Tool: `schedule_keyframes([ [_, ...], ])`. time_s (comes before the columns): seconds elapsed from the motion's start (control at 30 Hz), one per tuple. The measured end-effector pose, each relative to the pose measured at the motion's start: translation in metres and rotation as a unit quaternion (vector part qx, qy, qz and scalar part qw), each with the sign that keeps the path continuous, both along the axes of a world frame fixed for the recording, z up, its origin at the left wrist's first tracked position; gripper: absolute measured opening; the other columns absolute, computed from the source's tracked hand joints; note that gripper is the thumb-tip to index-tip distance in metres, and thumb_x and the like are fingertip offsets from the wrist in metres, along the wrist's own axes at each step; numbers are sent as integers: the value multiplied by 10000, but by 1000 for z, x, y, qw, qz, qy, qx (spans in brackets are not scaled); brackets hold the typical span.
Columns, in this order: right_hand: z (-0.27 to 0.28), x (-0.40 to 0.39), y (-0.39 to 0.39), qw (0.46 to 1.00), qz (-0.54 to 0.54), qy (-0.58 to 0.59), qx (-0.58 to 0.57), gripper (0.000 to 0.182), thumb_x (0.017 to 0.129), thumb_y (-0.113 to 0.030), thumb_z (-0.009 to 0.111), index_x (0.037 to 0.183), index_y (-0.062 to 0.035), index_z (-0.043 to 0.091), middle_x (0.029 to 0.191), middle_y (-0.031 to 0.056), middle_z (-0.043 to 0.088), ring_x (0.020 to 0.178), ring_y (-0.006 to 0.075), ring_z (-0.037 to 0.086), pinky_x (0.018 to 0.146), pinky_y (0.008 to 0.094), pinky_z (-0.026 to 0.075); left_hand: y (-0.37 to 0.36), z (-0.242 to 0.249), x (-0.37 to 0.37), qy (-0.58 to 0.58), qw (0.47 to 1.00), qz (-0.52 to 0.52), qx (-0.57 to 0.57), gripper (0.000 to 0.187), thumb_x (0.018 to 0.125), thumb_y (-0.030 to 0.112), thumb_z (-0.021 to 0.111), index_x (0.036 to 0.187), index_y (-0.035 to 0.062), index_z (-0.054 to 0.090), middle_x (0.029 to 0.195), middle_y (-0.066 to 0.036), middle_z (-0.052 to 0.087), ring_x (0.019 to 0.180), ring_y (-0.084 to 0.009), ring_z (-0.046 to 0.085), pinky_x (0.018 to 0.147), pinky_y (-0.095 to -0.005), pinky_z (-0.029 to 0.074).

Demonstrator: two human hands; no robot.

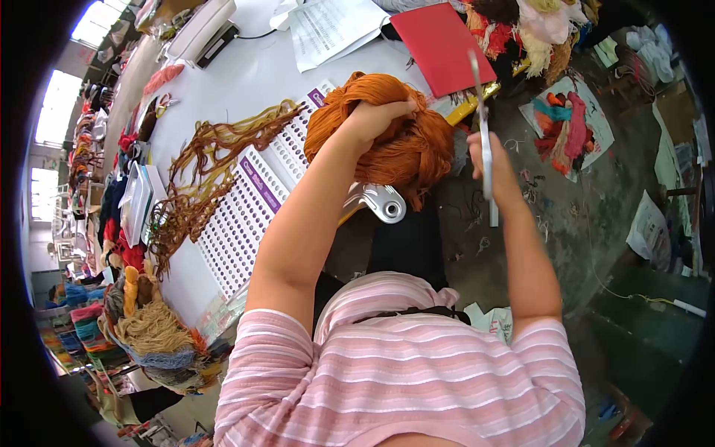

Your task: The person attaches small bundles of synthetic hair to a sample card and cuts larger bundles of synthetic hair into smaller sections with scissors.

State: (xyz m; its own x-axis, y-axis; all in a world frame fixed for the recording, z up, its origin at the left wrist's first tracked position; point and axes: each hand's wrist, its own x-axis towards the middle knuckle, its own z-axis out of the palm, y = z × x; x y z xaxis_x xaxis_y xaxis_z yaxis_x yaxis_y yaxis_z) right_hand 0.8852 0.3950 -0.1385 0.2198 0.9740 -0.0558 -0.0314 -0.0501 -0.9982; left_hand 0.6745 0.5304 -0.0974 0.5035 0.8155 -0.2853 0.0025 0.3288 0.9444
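Observation:
A thick bundle of orange yarn [432, 141] lies in front of me at the table's edge. My left hand [383, 119] is closed on top of it, with the fingers sunk among the strands. To the right of the bundle, my right hand [495, 164] is raised with curled fingers around a long, thin, pale strip [485, 127], which is blurred by motion and points away from me. A silver metal bracket with a round hole [386, 203] shows below the yarn. A yellow bar [465, 112] sticks out at the yarn's right side.
White thread color cards [231, 223] and brown-gold yarn strands [216, 153] lie on the white table [223, 82]. Beyond are scissors [165, 104], papers [324, 33] and a red folder [443, 48]. Yarn piles [153, 328] stand at left; colored skeins [562, 130] lie at right.

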Motion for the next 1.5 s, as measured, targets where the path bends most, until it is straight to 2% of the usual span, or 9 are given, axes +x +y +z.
schedule_keyframes([
  [0.27,12,-6,-52,918,304,192,-167,775,884,-684,319,1064,45,512,597,-2,437,511,92,452,499,236,412,3,2,-2,-24,999,-18,-37,259,782,135,723,1005,35,638,998,-53,654,959,-160,595,862,-303,455],
  [0.73,31,-9,5,903,53,421,-68,832,855,-730,299,978,32,612,517,-18,432,415,98,427,396,233,352,-1,-4,-8,69,992,-102,-33,472,816,326,705,1154,24,575,1154,-92,592,1091,-197,541,938,-339,419],
  [0.83,46,36,31,973,10,229,6,711,899,-643,360,971,24,596,532,-14,452,403,86,422,386,227,351,-27,68,-13,131,970,-41,201,345,863,281,656,1075,12,613,1125,-93,571,1042,-189,539,917,-298,405],
  [0.97,95,81,98,989,-138,-44,17,343,909,-358,550,916,-20,608,512,-18,431,375,56,410,350,194,306,-27,156,-22,-184,897,-16,401,159,929,194,531,966,43,567,895,-53,539,799,-166,546,873,-343,436],
  [1.07,138,134,183,841,-258,-476,4,632,798,-617,559,971,-10,592,957,256,631,912,448,583,796,461,450,-33,207,-41,-438,854,-16,279,138,970,201,438,903,90,483,598,-9,491,519,-145,522,814,-378,460],
  [1.23,216,187,323,699,-269,-658,81,524,782,-450,625,1028,9,570,983,251,628,931,415,599,809,478,469,-79,293,-72,-703,694,-103,116,154,915,42,365,811,70,474,642,-53,474,522,-201,510,619,-326,461],
  [1.33,169,214,391,667,-224,-703,104,400,808,-294,615,1078,0,586,1082,230,605,1037,345,577,907,444,455,-113,322,-113,-680,694,-95,216,58,882,33,473,906,53,522,768,-83,584,661,-223,611,752,-415,536],
  [1.4,156,202,405,738,-87,-658,-124,393,824,-234,564,1142,-3,572,1216,208,546,1150,323,518,966,419,418,-139,340,-140,-657,708,-111,235,68,894,20,442,903,44,504,763,-93,575,653,-220,605,763,-427,532],
  [1.5,134,165,366,667,-240,-705,26,415,837,-251,540,1196,-43,550,1255,176,528,1175,335,496,977,410,407,-171,354,-155,-648,675,-144,322,69,910,37,429,938,29,492,772,-120,579,659,-232,605,790,-441,526],
])
